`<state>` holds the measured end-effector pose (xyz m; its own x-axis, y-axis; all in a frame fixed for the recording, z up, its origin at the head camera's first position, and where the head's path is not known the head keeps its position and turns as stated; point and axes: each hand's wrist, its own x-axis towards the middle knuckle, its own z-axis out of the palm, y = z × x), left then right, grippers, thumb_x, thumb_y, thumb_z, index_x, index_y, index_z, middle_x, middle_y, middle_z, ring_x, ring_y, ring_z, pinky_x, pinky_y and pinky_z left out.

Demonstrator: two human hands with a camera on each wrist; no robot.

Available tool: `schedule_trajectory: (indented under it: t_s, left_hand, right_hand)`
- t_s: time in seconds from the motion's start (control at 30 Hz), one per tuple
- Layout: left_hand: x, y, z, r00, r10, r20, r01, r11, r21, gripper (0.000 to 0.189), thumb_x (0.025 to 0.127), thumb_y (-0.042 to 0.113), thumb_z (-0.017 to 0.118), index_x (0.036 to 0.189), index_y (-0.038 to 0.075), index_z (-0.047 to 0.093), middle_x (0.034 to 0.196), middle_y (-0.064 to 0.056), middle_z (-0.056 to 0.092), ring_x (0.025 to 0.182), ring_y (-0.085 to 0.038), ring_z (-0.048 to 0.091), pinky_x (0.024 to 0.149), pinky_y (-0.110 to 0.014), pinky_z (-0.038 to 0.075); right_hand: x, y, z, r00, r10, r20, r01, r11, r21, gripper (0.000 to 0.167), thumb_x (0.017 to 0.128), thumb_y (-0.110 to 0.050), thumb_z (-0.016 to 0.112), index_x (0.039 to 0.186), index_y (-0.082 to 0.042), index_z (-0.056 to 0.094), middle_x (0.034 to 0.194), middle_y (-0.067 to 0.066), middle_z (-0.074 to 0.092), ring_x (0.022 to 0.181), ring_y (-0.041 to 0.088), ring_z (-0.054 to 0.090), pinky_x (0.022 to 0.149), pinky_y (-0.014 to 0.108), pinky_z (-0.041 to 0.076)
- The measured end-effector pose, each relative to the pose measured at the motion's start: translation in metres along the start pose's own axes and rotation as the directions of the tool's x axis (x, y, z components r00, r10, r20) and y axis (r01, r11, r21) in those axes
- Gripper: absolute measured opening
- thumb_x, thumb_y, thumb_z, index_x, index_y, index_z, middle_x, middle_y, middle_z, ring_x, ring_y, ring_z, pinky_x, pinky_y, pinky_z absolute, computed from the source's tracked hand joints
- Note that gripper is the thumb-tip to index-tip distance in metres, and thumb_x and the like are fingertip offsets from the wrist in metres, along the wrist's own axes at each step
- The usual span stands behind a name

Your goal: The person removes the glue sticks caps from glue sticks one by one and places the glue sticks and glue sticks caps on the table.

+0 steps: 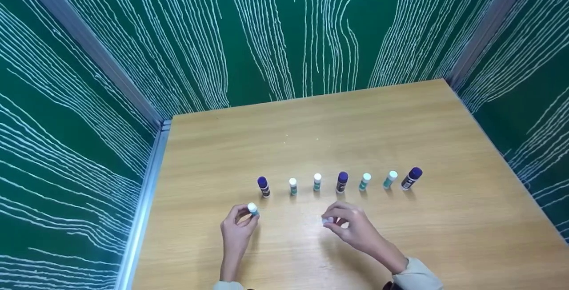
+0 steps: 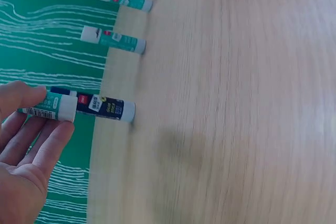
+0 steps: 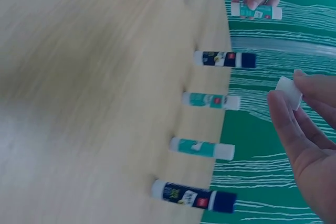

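Note:
In the head view, my left hand [image 1: 238,228] holds a teal glue stick [image 1: 253,209] upright above the table, its white end on top. The left wrist view shows this glue stick [image 2: 50,106] pinched between thumb and fingers, with its barcode facing the camera. My right hand [image 1: 354,227] pinches a small white cap [image 1: 327,221] between thumb and fingertips, apart from the left hand. The same cap [image 3: 289,93] is seen closer in the right wrist view, partly covered by the fingers. A navy glue stick [image 1: 264,187] stands just beyond the left hand.
Several glue sticks stand in a row across the wooden table [image 1: 311,121], among them a teal one [image 1: 293,186], a middle navy one [image 1: 342,182] and a navy one [image 1: 411,178] at the right end. Green walls [image 1: 258,36] with white lines enclose the table.

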<state>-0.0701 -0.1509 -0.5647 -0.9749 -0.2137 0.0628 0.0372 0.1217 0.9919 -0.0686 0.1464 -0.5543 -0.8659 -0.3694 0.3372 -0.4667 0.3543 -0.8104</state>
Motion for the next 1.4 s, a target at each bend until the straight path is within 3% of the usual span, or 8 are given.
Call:
schedule_trajectory:
  t_s: [0.23, 0.47, 0.57, 0.7, 1.03, 1.4]
  left_hand:
    - [0.021, -0.008, -0.006, 0.998, -0.014, -0.058, 0.015, 1.0, 0.026, 0.026, 0.074, -0.012, 0.07, 0.098, -0.005, 0.062, 0.101, -0.018, 0.064, 0.099, -0.034, 0.062, 0.081, -0.032, 0.056]
    - [0.045, -0.043, -0.013, 0.988, -0.034, -0.151, 0.046, 0.996, 0.077, 0.029, 0.073, -0.007, 0.076, 0.099, -0.002, 0.064, 0.1, -0.017, 0.066, 0.099, -0.033, 0.063, 0.085, -0.038, 0.055]
    - [0.053, -0.049, -0.015, 0.985, -0.015, -0.173, 0.038, 0.991, 0.132, 0.03, 0.072, -0.004, 0.077, 0.1, -0.001, 0.064, 0.1, -0.016, 0.067, 0.098, -0.032, 0.064, 0.086, -0.04, 0.054]
    - [0.063, -0.057, -0.015, 0.983, -0.002, -0.182, 0.031, 0.987, 0.158, 0.03, 0.072, -0.004, 0.077, 0.099, -0.002, 0.064, 0.099, -0.018, 0.068, 0.096, -0.032, 0.065, 0.086, -0.038, 0.054]
    - [0.072, -0.072, -0.023, 0.974, -0.113, -0.196, 0.139, 0.983, 0.123, 0.03, 0.075, -0.007, 0.073, 0.103, -0.002, 0.063, 0.102, -0.018, 0.067, 0.099, -0.031, 0.064, 0.085, -0.03, 0.054]
    - [0.076, -0.079, -0.022, 0.964, -0.18, -0.195, 0.189, 0.982, 0.026, 0.028, 0.079, -0.008, 0.068, 0.105, -0.001, 0.062, 0.107, -0.018, 0.065, 0.102, -0.03, 0.062, 0.082, -0.03, 0.055]
  right_hand:
    - [-0.007, 0.015, -0.003, 0.997, 0.077, -0.02, -0.078, 0.996, -0.044, 0.018, 0.079, -0.002, 0.074, 0.089, -0.016, 0.072, 0.09, -0.007, 0.062, 0.075, 0.009, 0.059, 0.06, 0.023, 0.056]
    - [-0.016, 0.035, -0.001, 0.993, 0.073, -0.096, -0.08, 0.994, -0.07, 0.021, 0.074, 0.005, 0.075, 0.087, -0.011, 0.073, 0.088, -0.004, 0.062, 0.071, 0.014, 0.059, 0.057, 0.022, 0.054]
    - [-0.019, 0.043, -0.001, 0.99, 0.071, -0.119, -0.08, 0.994, -0.076, 0.022, 0.072, 0.008, 0.075, 0.086, -0.009, 0.072, 0.086, -0.002, 0.062, 0.07, 0.014, 0.059, 0.056, 0.022, 0.054]
    - [-0.024, 0.051, -0.003, 0.982, 0.143, -0.125, -0.154, 0.984, -0.084, 0.021, 0.072, 0.007, 0.075, 0.087, -0.007, 0.073, 0.086, -0.003, 0.06, 0.07, 0.011, 0.057, 0.057, 0.022, 0.054]
    - [-0.036, 0.07, -0.008, 0.958, 0.275, -0.086, -0.283, 0.953, -0.107, 0.017, 0.073, 0.007, 0.073, 0.088, -0.001, 0.072, 0.085, -0.001, 0.059, 0.071, 0.011, 0.056, 0.06, 0.021, 0.054]
    - [-0.047, 0.082, -0.013, 0.882, 0.47, 0.029, -0.461, 0.875, -0.148, 0.014, 0.078, 0.002, 0.072, 0.089, -0.008, 0.072, 0.087, 0.0, 0.057, 0.077, 0.014, 0.055, 0.064, 0.021, 0.052]
